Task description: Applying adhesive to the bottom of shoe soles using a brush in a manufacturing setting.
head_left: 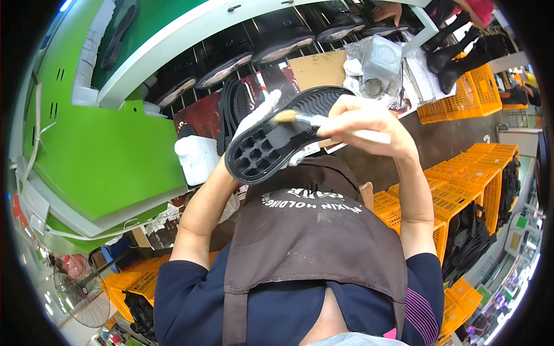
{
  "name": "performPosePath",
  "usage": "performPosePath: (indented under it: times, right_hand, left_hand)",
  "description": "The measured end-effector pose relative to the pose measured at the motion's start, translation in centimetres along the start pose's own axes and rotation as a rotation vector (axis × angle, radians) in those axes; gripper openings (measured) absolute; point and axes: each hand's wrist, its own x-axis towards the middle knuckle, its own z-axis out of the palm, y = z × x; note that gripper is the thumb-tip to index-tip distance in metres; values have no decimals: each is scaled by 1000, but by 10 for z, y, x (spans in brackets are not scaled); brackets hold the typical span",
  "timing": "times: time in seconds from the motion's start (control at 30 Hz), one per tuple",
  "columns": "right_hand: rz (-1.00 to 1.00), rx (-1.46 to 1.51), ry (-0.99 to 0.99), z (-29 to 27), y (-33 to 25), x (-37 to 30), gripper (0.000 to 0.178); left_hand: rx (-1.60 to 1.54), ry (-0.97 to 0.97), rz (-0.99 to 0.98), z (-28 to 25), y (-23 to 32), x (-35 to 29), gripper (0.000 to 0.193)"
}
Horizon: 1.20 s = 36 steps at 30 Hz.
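Note:
A black shoe sole (266, 151) is held up in front of my chest, its hollow, gridded heel end toward me and its ribbed forepart away. My left hand (261, 113), in a white glove, grips the sole from underneath; its thumb shows at one edge and fingertips at the other. In my bare right hand (365, 122) is a brush (285, 117) with a pale handle and tan bristles. The bristles lie over the middle of the sole, at its inner face. Behind my left hand, several more black soles (232, 109) stand together on the bench.
A white plastic jug (198, 160) stands left of the soles. Beyond are a cardboard piece (319, 70), a plastic-wrapped container (382, 60) and a rack of black boots (283, 36). Another person's hand (387, 11) is at the far boots. Orange crates (461, 95) stand right; a green panel (98, 164) left.

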Motion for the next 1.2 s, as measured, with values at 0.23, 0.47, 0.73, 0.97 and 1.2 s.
performPosePath:
  times: [0.23,0.47,0.73,0.97,1.2]
  right_hand:
    - [145,-166,291,-24,35,-24,15]
    - [396,33,509,10,37,-16,18]
    - [275,28,406,-3,10,-1,11]
    - [-87,-63,48,54,-18,3,25]
    - [47,119,402,28,42,9,14]
  left_hand:
    - [140,152,97,33,-4,-20,40]
    - [362,95,179,3,-10,-4,39]
    - [204,133,215,-8,-3,-1,49]
    - [50,156,323,-16,1,18,57]
    - [40,-63,157,-17,1,3,54]
